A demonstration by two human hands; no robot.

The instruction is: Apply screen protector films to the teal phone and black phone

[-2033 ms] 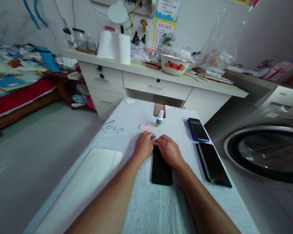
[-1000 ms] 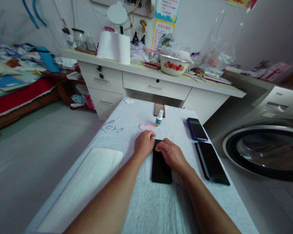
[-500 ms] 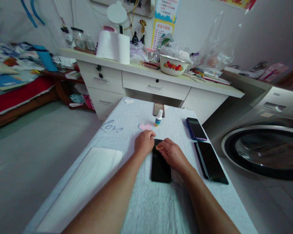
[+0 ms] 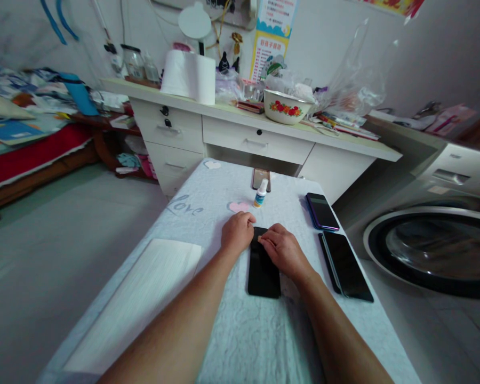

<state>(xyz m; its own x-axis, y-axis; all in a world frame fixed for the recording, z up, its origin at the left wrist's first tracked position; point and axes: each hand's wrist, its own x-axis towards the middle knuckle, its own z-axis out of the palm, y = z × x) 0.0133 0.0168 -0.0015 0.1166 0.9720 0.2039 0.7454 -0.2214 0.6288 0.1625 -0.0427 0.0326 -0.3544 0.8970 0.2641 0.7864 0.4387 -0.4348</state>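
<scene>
Presently, a flat black rectangular phone lies on the pale cloth-covered tabletop, left hand curled at its eleven o'clock, right hand bunched at one o'clock, whatever their fingers grip indiscernible.

The word "Love" runs in grey-blue cursive script across the pale blue-white quilted tablecloth, toward nine o'clock. Between twelve and one o'clock, the tall blue-and-yellow paper poster on the wall carries a red Chinese heading beginning "好孩子" on its yellow panel; its smaller lines are too blurred to read. Print on the small white-capped spray bottle, near the centre toward three o'clock, is likewise illegible.
</scene>
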